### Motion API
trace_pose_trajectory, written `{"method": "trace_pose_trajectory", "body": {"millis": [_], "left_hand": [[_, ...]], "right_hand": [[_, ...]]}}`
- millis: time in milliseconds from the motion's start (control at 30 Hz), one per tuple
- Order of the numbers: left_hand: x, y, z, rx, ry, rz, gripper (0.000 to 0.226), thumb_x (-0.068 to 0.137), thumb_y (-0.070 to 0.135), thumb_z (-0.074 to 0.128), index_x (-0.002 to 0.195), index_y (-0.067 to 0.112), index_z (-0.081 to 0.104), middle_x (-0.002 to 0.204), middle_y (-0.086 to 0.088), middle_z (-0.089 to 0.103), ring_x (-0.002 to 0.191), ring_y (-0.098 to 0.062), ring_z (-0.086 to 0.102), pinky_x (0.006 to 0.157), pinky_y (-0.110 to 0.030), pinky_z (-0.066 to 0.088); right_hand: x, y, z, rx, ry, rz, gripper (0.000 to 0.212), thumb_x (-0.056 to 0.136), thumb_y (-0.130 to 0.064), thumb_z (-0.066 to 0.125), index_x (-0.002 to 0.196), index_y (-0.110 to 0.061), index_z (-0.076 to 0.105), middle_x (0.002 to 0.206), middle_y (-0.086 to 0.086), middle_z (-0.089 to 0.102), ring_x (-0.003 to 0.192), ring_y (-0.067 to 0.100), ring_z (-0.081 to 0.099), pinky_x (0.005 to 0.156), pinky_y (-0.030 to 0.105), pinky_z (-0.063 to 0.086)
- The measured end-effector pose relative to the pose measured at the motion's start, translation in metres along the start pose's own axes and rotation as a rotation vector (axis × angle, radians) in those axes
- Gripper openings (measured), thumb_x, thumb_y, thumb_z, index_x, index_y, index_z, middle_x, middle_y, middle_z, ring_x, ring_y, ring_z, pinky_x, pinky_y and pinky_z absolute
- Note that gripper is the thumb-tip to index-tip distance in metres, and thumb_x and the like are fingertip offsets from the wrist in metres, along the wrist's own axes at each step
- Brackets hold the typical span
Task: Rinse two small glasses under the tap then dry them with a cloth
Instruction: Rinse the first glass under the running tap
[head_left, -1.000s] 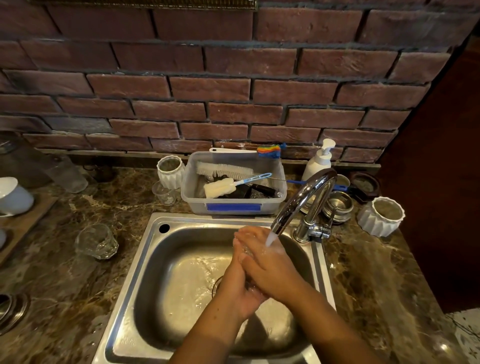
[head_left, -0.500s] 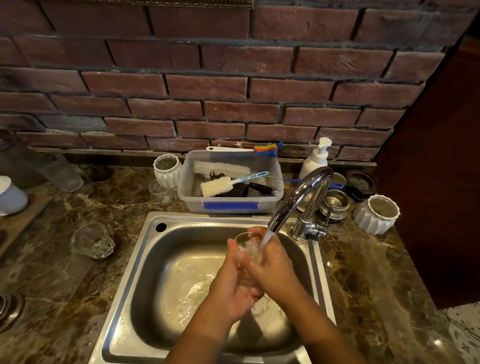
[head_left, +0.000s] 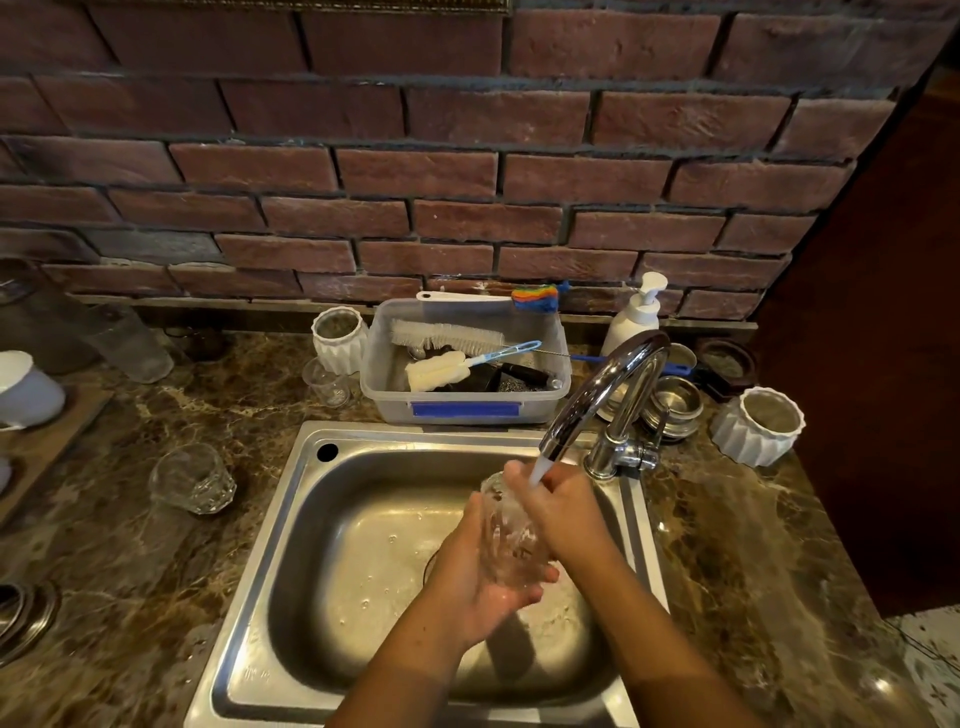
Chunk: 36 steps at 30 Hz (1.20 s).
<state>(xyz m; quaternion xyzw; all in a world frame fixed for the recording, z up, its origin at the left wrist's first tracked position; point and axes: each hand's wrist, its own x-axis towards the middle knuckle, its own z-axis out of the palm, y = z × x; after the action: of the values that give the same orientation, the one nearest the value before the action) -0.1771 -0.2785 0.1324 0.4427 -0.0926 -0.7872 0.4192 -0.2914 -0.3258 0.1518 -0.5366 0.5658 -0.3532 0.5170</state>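
A small clear glass is held over the steel sink, tilted with its mouth toward the running tap. My left hand cups its base and lower side. My right hand grips its upper side, and the water stream falls onto that hand by the rim. A second small faceted glass stands on the marble counter left of the sink. No cloth is in view.
Behind the sink stands a plastic tub of brushes, with a soap pump bottle to its right. White ribbed cups and steel bowls crowd the tap's right. More glasses and a white cup sit at the left.
My hands have turned the glass from covered between both palms to tilted with its mouth up toward the spout. They also moved slightly lower in the sink.
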Motion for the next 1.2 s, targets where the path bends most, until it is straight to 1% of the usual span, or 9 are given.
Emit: {"method": "trace_pose_trajectory", "body": {"millis": [133,267,400,533,633,700,833,967,1200], "left_hand": [[-0.006,0.0,0.005,0.202,0.053,0.055,0.058,0.1,0.062,0.038,0.122,0.017,0.069,0.112,-0.027,0.072,0.09,-0.037,0.069,0.078,-0.043,0.057],[-0.01,0.011,0.019,-0.142,0.085,0.04,0.056,0.099,0.055,0.048,0.129,0.011,0.065,0.122,-0.021,0.071,0.111,-0.036,0.07,0.087,-0.048,0.057],[-0.007,0.024,0.013,-0.25,0.074,-0.002,0.058,0.097,0.056,0.051,0.128,0.009,0.068,0.123,-0.02,0.071,0.109,-0.034,0.071,0.078,-0.046,0.06],[-0.009,0.016,0.01,-0.211,0.057,-0.02,0.056,0.098,0.055,0.049,0.117,0.009,0.073,0.111,-0.016,0.075,0.092,-0.029,0.074,0.074,-0.039,0.054],[-0.008,0.012,0.01,-0.176,0.011,-0.017,0.061,0.096,0.062,0.045,0.111,0.013,0.078,0.096,-0.014,0.071,0.076,-0.024,0.063,0.059,-0.029,0.042],[-0.006,0.012,0.01,-0.222,0.019,-0.032,0.068,0.096,0.065,0.044,0.128,0.011,0.07,0.103,-0.016,0.07,0.077,-0.025,0.062,0.056,-0.028,0.045],[-0.005,0.013,0.006,-0.279,0.03,-0.008,0.064,0.097,0.059,0.046,0.126,0.007,0.071,0.123,-0.019,0.07,0.11,-0.033,0.067,0.096,-0.043,0.051],[-0.006,0.007,0.003,-0.124,0.024,-0.036,0.063,0.098,0.061,0.043,0.11,0.007,0.075,0.098,-0.017,0.072,0.081,-0.025,0.066,0.061,-0.028,0.044],[-0.009,0.008,0.011,0.186,0.052,0.059,0.058,0.089,0.069,0.054,0.117,0.021,0.072,0.105,-0.021,0.071,0.079,-0.027,0.065,0.065,-0.035,0.051]], "right_hand": [[0.016,-0.003,0.005,-0.392,0.006,-0.021,0.032,0.098,-0.041,0.054,0.08,-0.018,0.066,0.068,-0.001,0.065,0.064,0.012,0.062,0.063,0.029,0.05],[0.013,-0.007,0.013,-0.342,0.044,-0.167,0.021,0.099,-0.037,0.053,0.107,-0.022,0.064,0.094,0.002,0.066,0.09,0.017,0.063,0.078,0.023,0.05],[-0.007,-0.006,0.018,-0.6,-0.086,-0.352,0.05,0.094,-0.057,0.045,0.141,-0.04,0.041,0.132,-0.005,0.046,0.117,0.012,0.046,0.097,0.032,0.047],[-0.004,-0.014,0.02,-0.493,0.109,-0.19,0.042,0.09,-0.058,0.039,0.106,-0.027,0.062,0.096,-0.001,0.066,0.089,0.015,0.063,0.084,0.036,0.055],[0.017,-0.015,0.007,0.408,0.107,0.344,0.026,0.098,-0.031,0.054,0.084,-0.011,0.062,0.086,0.009,0.066,0.08,0.019,0.062,0.082,0.036,0.051],[0.015,-0.007,0.007,0.666,0.13,0.387,0.021,0.098,-0.028,0.055,0.086,-0.012,0.063,0.093,0.01,0.067,0.085,0.02,0.063,0.075,0.033,0.053],[-0.006,0.0,0.016,-0.081,0.045,-0.091,0.017,0.094,-0.036,0.064,0.08,-0.027,0.06,0.073,-0.003,0.065,0.07,0.007,0.065,0.065,0.027,0.053],[0.006,-0.013,0.005,-0.074,0.078,-0.004,0.021,0.094,-0.044,0.062,0.082,-0.026,0.06,0.074,-0.005,0.065,0.071,0.009,0.064,0.059,0.025,0.043],[0.022,-0.015,0.004,-0.037,0.073,0.042,0.029,0.091,-0.045,0.067,0.086,-0.016,0.068,0.077,0.003,0.07,0.075,0.017,0.07,0.066,0.028,0.052]]}}
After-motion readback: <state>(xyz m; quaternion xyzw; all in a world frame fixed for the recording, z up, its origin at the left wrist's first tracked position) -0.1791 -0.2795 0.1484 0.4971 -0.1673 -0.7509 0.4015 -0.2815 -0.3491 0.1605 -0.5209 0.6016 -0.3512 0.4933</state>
